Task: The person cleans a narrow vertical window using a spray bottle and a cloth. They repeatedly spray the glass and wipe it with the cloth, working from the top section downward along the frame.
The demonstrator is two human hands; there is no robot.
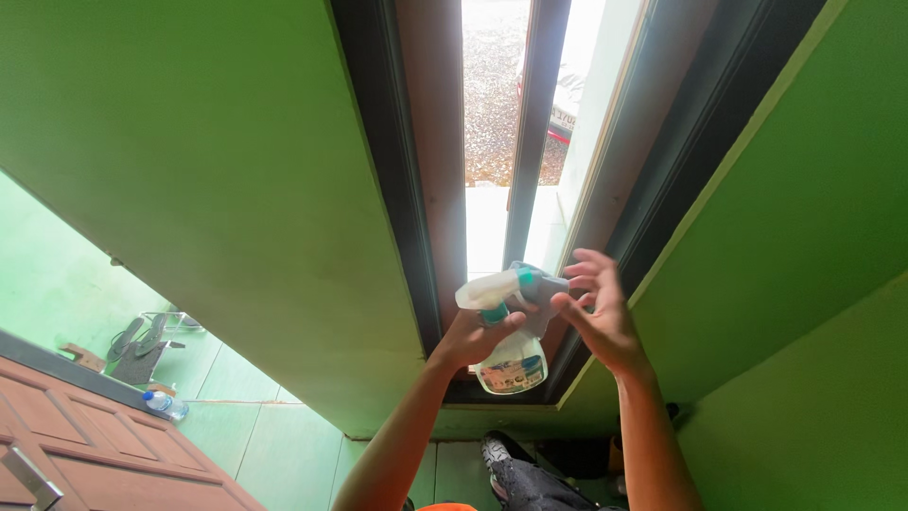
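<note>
My left hand (471,338) grips the neck of a clear spray bottle (512,365) with a white trigger head and a teal collar, held up in front of a narrow window. My right hand (598,312) is beside it, fingers pinching a grey cloth (538,287) that drapes over the bottle's top. Both hands are raised before the lower part of the window's glass pane (488,142), which sits in a dark frame (392,170) with a brown inner edge.
Green walls (208,170) flank the window on both sides. Pale green floor tiles lie below, with sandals on a mat (137,341), a small water bottle (163,404) and a brown wooden door (104,445) at lower left. My shoe (496,452) shows below.
</note>
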